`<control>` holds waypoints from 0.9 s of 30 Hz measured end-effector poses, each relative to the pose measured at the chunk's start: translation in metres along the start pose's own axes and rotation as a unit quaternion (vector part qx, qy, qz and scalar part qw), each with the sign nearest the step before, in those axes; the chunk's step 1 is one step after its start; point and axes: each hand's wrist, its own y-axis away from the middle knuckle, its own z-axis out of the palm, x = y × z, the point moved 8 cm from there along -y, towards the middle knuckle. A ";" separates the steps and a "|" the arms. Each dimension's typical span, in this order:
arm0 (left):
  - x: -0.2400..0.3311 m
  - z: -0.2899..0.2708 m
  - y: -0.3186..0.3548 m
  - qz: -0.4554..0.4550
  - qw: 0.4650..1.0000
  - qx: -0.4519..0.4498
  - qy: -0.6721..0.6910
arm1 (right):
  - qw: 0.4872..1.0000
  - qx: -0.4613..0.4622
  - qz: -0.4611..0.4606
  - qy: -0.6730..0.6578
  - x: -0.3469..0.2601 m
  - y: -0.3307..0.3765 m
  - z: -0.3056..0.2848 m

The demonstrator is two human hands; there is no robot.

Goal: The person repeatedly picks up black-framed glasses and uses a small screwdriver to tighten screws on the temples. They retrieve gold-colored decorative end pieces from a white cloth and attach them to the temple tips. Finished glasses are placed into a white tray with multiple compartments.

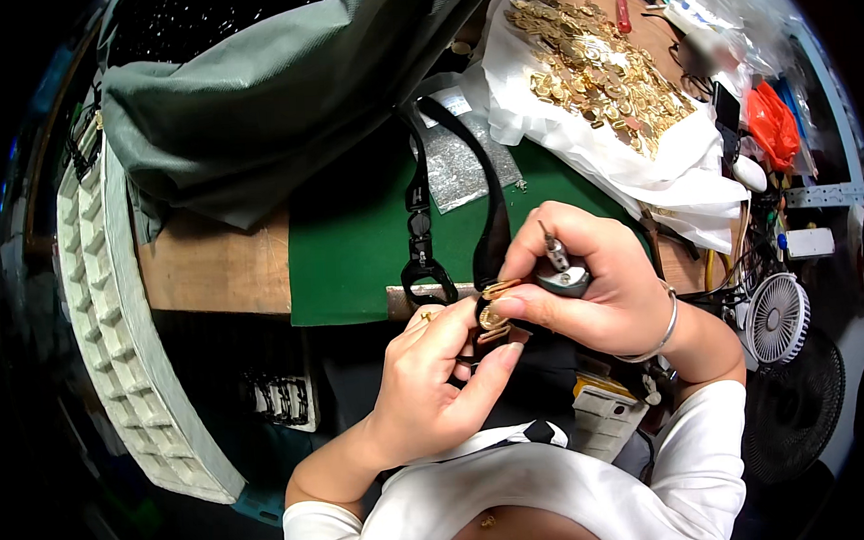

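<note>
Black belt [490, 211] runs far to near, two strands showing, the right one reaching the two hands: the left hand [434, 384] pinches its near end; the right hand [604, 288] cradles one grey tool [566, 282] and pinches one gold fitting [492, 317], already against the belt; whether it is fastened, I cannot tell.
</note>
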 end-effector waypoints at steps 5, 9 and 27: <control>0.004 -0.001 -0.003 0.053 0.998 0.037 -0.023 | 0.995 0.083 0.041 -0.033 0.014 0.012 -0.002; 0.006 0.000 -0.003 0.095 0.992 0.043 -0.069 | 0.969 -0.044 0.155 -0.189 0.020 0.003 0.006; -0.029 -0.029 0.012 -0.118 0.950 0.137 0.256 | 0.870 -0.041 0.184 0.456 0.101 0.033 -0.016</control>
